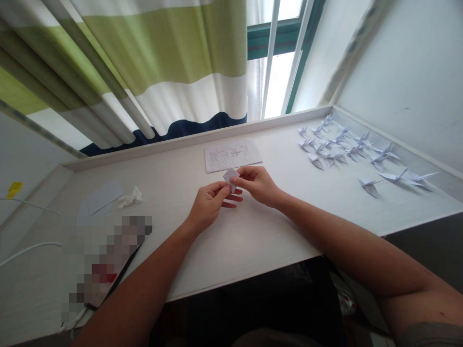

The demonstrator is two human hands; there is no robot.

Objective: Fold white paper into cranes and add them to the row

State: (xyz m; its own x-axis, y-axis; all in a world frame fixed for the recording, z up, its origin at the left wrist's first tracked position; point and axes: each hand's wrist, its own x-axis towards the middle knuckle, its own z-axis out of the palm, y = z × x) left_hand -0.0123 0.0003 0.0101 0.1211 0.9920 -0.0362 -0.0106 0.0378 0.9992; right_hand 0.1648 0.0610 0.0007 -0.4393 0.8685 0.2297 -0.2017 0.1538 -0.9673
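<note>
A small folded piece of white paper point(230, 176) is held between both hands over the middle of the desk. My left hand point(210, 202) pinches its lower left part with thumb and fingers. From the right, my right hand point(258, 184) grips it between thumb and index finger. Part of the paper is hidden behind the fingers. Just beyond the hands lies a printed paper sheet point(233, 156) with a table on it. Several folded white paper cranes point(356, 152) stand in a group at the far right.
White paper sheets point(103, 198) and a crumpled tissue point(132, 197) lie at the left. Nearer, a blurred-out flat device point(112, 260) rests beside my left forearm. White cables point(32, 246) run in from the left edge. A raised rim point(202, 132) borders the desk below the curtain point(173, 53).
</note>
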